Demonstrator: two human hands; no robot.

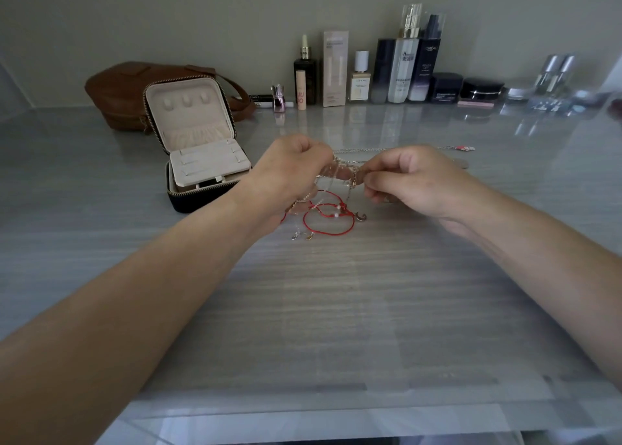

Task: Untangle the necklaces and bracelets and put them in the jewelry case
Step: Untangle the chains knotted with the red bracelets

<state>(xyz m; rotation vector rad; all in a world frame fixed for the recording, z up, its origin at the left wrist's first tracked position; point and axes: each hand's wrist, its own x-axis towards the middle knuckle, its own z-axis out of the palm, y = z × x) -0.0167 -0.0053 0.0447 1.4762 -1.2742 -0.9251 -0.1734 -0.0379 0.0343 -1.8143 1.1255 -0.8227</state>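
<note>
A tangle of thin chains hangs between my two hands above the table's middle. My left hand pinches its left side and my right hand pinches its right side. Red cord bracelets with small beads dangle from the tangle down to the table, with small charms at their ends. Behind my hands a silver chain lies stretched along the table, ending in a red-and-white pendant. The dark jewelry case stands open to the left, its cream lid upright.
A brown leather bag lies behind the case. Several cosmetic bottles and jars line the wall at the back right. The grey striped table stretches toward me, and its glass front edge is near the bottom.
</note>
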